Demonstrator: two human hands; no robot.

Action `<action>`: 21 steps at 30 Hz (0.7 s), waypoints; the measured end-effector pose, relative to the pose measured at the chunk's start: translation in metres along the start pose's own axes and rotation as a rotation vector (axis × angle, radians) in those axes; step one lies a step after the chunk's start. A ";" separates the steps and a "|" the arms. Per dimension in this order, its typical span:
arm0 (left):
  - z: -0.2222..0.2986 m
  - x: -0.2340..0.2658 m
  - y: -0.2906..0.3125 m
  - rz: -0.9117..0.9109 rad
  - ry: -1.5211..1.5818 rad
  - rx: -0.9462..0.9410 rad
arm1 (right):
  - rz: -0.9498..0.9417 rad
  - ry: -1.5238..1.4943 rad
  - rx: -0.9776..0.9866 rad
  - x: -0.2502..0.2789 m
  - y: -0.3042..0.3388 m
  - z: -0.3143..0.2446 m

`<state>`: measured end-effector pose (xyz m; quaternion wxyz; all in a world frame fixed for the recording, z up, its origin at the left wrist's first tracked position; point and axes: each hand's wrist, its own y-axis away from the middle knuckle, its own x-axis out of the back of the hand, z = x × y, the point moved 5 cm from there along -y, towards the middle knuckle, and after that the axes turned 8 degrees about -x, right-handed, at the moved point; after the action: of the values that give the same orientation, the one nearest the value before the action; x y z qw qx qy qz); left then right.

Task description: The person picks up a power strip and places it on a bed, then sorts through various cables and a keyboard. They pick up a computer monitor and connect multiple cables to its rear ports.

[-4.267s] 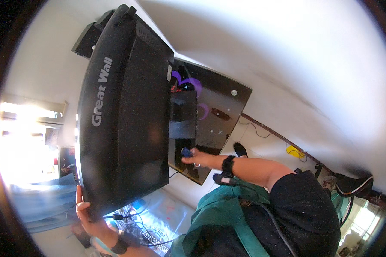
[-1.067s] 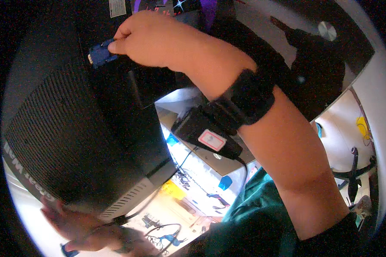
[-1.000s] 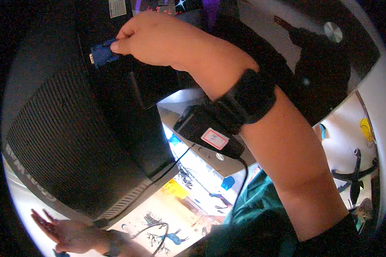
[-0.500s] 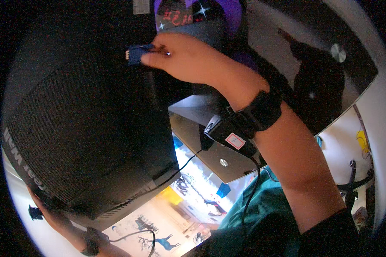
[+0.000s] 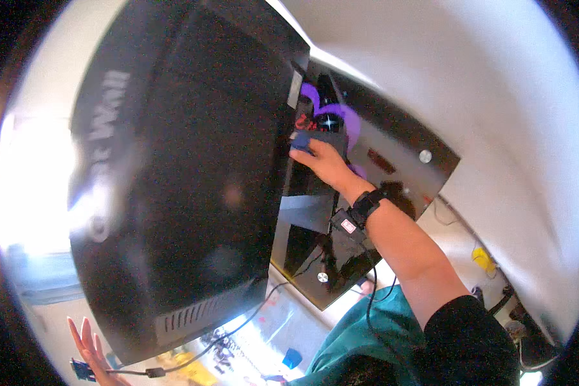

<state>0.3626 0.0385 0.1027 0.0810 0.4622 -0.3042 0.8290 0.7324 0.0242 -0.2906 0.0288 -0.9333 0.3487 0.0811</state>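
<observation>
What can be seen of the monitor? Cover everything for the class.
The monitor shows its broad, black back, which looks like plastic. Pale lettering runs down the side at picture left, a whitish label sits at the opposite edge, and slots line the lower end. It appears tilted in view, partly covering the dark table. The right hand has a blue plug beside it; contact is unclear.

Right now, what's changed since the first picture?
The right hand has carried the blue plug along the monitor toward its white label. The left hand, first against the monitor's edge, now spreads its fingers beside it; a dark plug shows by that hand. Unchanged: the right hand's grip.
</observation>
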 end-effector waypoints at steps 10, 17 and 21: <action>-0.209 0.002 0.091 0.000 1.126 0.164 | -0.055 -0.422 -0.443 0.013 0.033 -0.003; -0.192 0.018 0.103 0.151 0.826 0.311 | 0.002 -0.611 -0.659 -0.027 0.045 -0.027; -0.181 -0.008 0.097 0.198 0.869 0.245 | 0.026 -0.561 -0.643 0.007 0.002 0.003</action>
<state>0.1973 0.0671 -0.0157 0.0663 0.0469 -0.1846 0.9794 0.7358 0.0189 -0.2946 -0.1708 -0.8319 0.2962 0.4370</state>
